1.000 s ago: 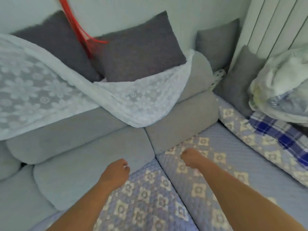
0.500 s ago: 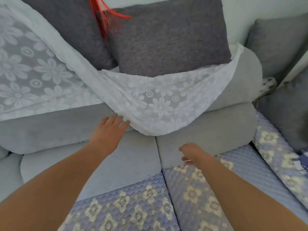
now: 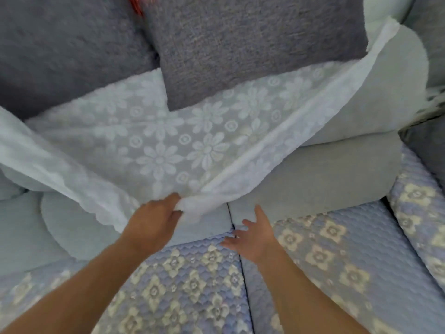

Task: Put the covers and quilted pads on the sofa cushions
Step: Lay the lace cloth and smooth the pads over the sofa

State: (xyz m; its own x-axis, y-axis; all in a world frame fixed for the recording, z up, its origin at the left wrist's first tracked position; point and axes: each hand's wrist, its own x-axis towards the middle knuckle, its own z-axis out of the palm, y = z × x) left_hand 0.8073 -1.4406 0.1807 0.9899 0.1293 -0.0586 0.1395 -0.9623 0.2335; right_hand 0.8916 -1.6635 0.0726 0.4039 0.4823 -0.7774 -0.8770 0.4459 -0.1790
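Lace cover (image 3: 168, 150) drapes across the grey backrest cushions (image 3: 337, 169), its low corner hanging at centre. Left hand (image 3: 151, 220) pinches that corner, probably to draw the cover straight. Right hand (image 3: 255, 235) hovers with fingers spread, grasping nothing, above the seam between two quilted pads (image 3: 337, 261) nearby.

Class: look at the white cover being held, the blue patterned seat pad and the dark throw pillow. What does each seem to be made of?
White cover: thin lace-like fabric, seemingly; semi-sheer, woven daisies, scalloped edge, gripped by the left hand.
Seat pad: quilted cloth, matte; stitched scale texture with cream flower motifs.
Throw pillow: coarse woven upholstery fabric, possibly chenille; nubby grey surface.
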